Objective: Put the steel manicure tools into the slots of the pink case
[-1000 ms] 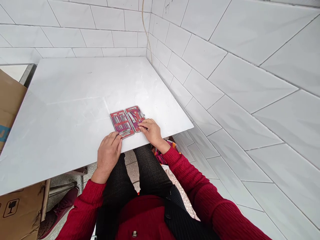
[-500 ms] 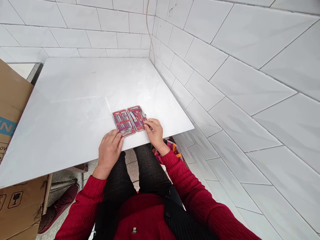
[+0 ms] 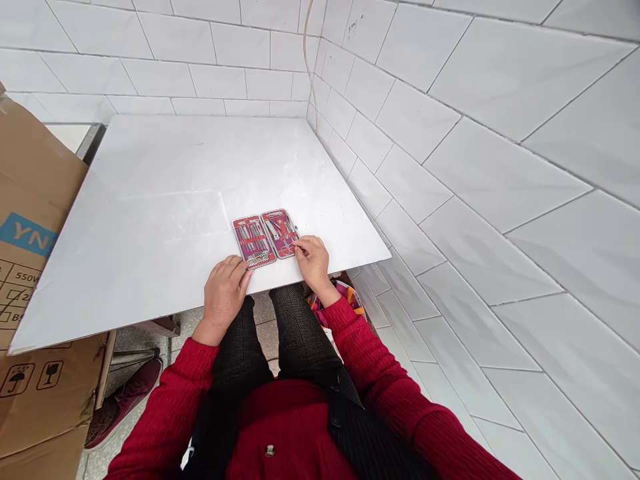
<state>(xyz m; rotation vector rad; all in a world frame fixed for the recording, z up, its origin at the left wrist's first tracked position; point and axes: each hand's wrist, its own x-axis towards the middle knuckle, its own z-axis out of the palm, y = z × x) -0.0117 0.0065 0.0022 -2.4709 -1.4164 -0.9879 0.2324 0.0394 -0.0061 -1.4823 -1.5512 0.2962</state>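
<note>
My left hand (image 3: 225,288) lies palm down, fingers together and slightly bent, tips at the near left corner of the unfolded manicure case (image 3: 269,239); my right hand (image 3: 314,263) has thumb and forefinger close together at its near right edge. I cannot tell whether either pinches anything. The case lies between and just beyond them, near the white table's (image 3: 165,220) front edge.

case (image 3: 269,238) on table (image 3: 165,233), near front edge | carton (image 3: 30,173) left of table | wall (image 3: 475,200) right

tools (image 3: 253,232) in case (image 3: 269,236) partly indistinct
</note>
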